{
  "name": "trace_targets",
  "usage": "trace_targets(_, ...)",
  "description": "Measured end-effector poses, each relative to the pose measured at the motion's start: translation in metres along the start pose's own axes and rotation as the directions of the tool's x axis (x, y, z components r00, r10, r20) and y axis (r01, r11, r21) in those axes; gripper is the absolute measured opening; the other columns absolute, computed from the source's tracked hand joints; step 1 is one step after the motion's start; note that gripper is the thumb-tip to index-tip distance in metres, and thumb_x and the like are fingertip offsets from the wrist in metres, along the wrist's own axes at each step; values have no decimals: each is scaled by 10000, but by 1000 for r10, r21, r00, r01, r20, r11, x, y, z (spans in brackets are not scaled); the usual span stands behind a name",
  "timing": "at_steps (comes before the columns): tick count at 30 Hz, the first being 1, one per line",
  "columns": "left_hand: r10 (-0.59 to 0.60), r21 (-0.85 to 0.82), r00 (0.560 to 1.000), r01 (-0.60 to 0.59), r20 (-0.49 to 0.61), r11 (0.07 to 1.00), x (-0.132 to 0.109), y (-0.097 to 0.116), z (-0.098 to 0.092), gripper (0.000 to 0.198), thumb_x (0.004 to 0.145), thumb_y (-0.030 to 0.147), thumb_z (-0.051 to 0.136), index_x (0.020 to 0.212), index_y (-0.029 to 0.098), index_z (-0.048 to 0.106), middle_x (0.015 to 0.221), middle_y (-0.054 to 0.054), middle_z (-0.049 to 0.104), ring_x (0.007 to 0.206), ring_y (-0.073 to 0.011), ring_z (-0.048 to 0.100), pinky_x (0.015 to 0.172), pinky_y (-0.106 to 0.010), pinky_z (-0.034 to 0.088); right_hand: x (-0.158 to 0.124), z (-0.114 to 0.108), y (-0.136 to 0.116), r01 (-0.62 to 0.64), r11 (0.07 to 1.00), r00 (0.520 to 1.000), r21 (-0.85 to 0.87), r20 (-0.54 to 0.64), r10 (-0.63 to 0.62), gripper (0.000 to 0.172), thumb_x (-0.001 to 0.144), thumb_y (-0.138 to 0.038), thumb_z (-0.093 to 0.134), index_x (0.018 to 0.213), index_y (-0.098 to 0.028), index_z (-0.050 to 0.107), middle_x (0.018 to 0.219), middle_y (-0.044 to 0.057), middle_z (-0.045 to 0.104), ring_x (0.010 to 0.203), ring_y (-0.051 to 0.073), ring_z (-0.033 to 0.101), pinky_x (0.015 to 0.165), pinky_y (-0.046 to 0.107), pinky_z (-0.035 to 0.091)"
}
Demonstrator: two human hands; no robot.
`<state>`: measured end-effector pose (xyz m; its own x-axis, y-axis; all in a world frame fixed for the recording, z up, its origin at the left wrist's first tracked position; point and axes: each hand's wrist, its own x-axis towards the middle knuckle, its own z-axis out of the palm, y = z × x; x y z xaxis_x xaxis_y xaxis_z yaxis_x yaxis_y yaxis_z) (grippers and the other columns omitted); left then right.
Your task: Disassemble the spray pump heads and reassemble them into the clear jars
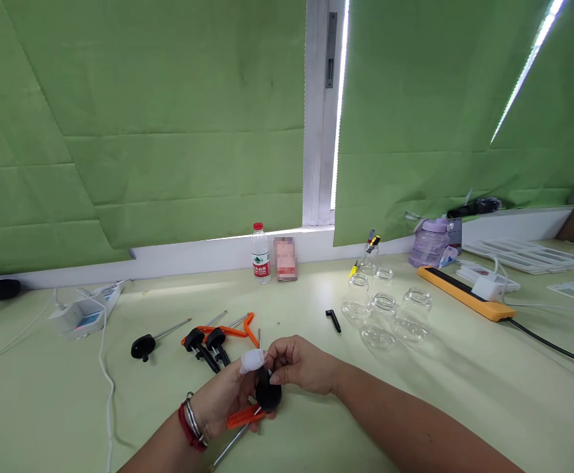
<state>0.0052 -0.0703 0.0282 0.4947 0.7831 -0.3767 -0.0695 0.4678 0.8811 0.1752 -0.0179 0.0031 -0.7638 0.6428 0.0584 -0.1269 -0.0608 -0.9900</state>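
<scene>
My left hand point(232, 402) is closed around a device with a round black head point(268, 394), an orange arm point(244, 416) and a metal rod point(228, 448) slanting down toward me. A white wrapping point(252, 361) covers one of its fingers. Pinched at the top of the black head is my right hand point(296, 362); whatever small part lies between its fingertips is too hidden to name. Beyond my hands lie similar pieces with black heads point(215, 338), metal rods and an orange frame point(237, 332). Another black head with a rod point(143, 346) rests to the left.
Several clear glass jars point(378, 328) stand right of centre, with a small black handle point(334, 320) beside them. A water bottle point(261, 256) is at the back. An orange power strip point(464, 295) and purple jug point(429, 244) stand right; a white cable point(106, 387) runs along the left.
</scene>
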Motion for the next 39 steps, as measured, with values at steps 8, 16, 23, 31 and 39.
trace_targets(8, -1, -1, 1000, 1, 7, 1000, 0, 2, 1, 394, 764, 565, 465, 843, 180, 505, 727, -44, 566, 627, -199, 622, 366, -197, 420, -1, 1, -2, -6, 1000, 1000, 11, -14, 6, 361, 554, -330, 812, 751, -131, 584, 668, -44, 539, 616, 72, 479, 650, 243, 382)
trace_targets(16, 20, -25, 999, -19, 41, 999, -1, -1, -2, 418, 725, 592, 490, 854, 194, 480, 749, -37, 560, 647, -211, 626, 376, -205, 436, -1, 4, -6, 3, 998, 999, 61, -37, -1, 345, 536, -302, 817, 733, -133, 588, 703, -35, 570, 653, 77, 514, 687, 249, 396)
trace_targets(23, 17, -39, 998, -15, 67, 999, 0, -3, -5, 506, 748, 644, 441, 921, 175, 512, 781, -75, 582, 683, -234, 626, 415, -241, 449, -2, 6, -5, 32, 998, 999, 53, -42, -30, 344, 563, -296, 809, 786, -133, 604, 752, -23, 588, 672, 79, 525, 713, 261, 415)
trace_targets(31, 210, -316, 971, -164, 117, 935, -4, 5, 4, 557, 761, 682, 408, 988, 194, 555, 913, -82, 572, 826, -247, 599, 663, -381, 492, -10, 6, -31, 66, 995, 970, -72, -231, -81, 312, 694, -421, 710, 718, -144, 567, 607, -34, 563, 501, 61, 464, 498, 204, 358)
trace_targets(39, 589, -141, 808, -582, 15, 801, -10, -1, 16, 709, 639, 553, 673, 1239, 263, 433, 1192, -93, 459, 1097, -287, 457, 827, -368, 445, -24, 41, -45, -178, 982, 984, 58, 7, 178, 512, 794, -617, 486, 778, -119, 602, 589, 24, 620, 334, 50, 429, 345, 191, 243)
